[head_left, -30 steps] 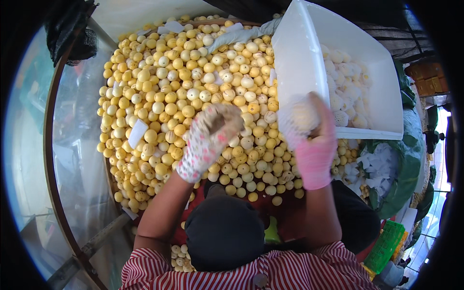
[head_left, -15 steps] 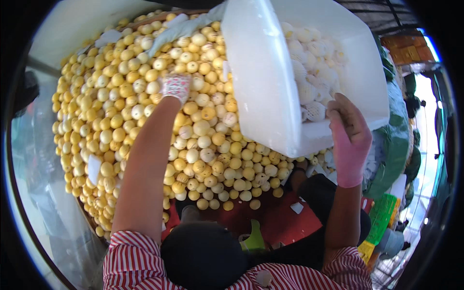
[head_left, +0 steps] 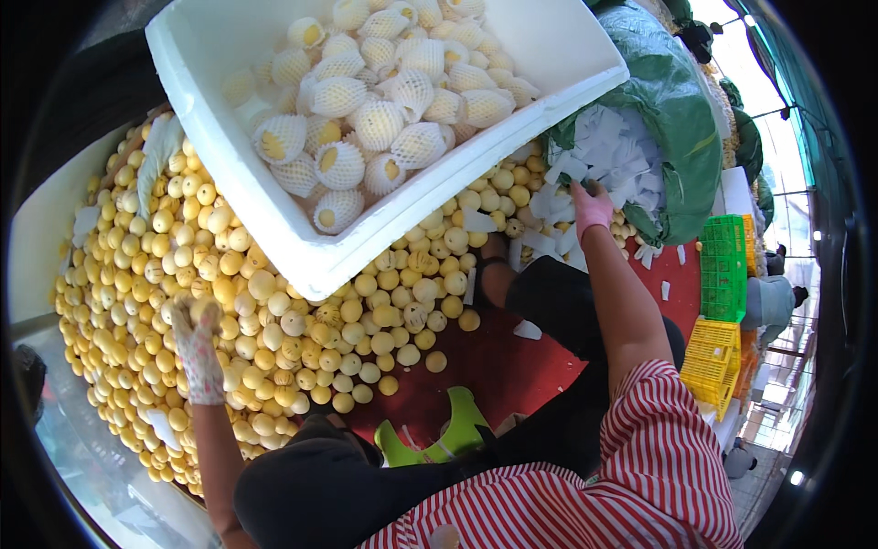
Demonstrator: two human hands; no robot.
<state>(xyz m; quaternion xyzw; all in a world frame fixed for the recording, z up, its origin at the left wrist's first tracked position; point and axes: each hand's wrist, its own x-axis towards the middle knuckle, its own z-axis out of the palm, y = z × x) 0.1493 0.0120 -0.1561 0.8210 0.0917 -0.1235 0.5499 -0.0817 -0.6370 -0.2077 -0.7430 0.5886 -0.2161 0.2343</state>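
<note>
My left hand [head_left: 197, 339], in a pale floral glove, is over a large heap of round yellow fruit [head_left: 265, 339], blurred, with its fingers apart. My right hand [head_left: 590, 206], in a pink glove, reaches to loose flat white pieces [head_left: 617, 151] at an open green bag [head_left: 686, 174]; its fingers are curled at them, and what they grip is unclear. Between and above my hands stands a white foam box [head_left: 347, 256] holding several fruits in white foam nets [head_left: 375, 123].
Below the fruit are a red ground sheet [head_left: 572, 361], my legs and a lime-green plastic seat [head_left: 457, 425]. A green crate [head_left: 722, 265] and a yellow crate [head_left: 709, 366] stand at right, with people [head_left: 768, 306] beyond. Clear plastic sheeting [head_left: 73, 457] borders the left.
The view has turned. My right hand held a netted fruit, let it go at the box and has moved to the white pieces. My left hand has dipped into the heap and shifted.
</note>
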